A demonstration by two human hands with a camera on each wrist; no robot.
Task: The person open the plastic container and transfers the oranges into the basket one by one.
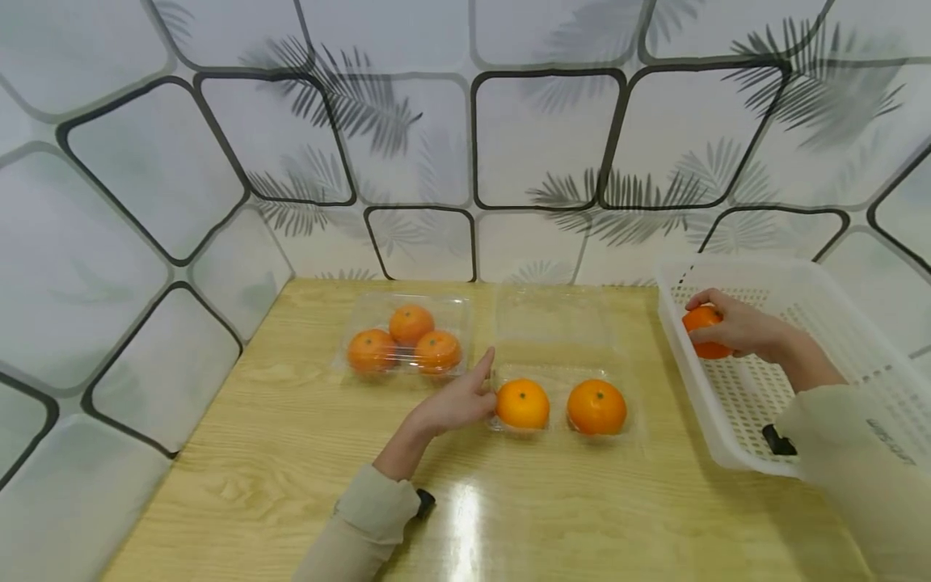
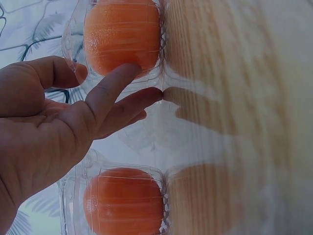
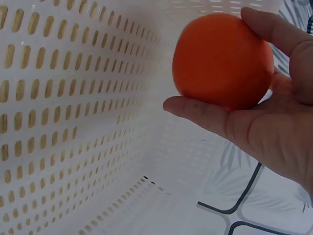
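My right hand [image 1: 749, 325] holds a mandarin [image 1: 707, 330] inside the white basket, above its slotted floor. In the right wrist view the thumb and fingers curl round the fruit [image 3: 222, 61]. On the table my left hand [image 1: 457, 402] rests at the left side of an opened clear plastic box [image 1: 558, 376], its fingers mostly straight. Up close, the fingertips [image 2: 128, 71] lie right at the box wall beside a mandarin. Two fruits sit in that box, a left mandarin [image 1: 522, 403] and a right mandarin [image 1: 596, 406]. Its lid [image 1: 554, 311] is folded back toward the wall.
A shut clear box [image 1: 457, 311] with three mandarins stands behind my left hand. At the right, the white basket [image 1: 735, 453] has raised sides around my right forearm. A patterned wall [image 1: 407, 178] borders the back of the wooden table [image 1: 291, 453].
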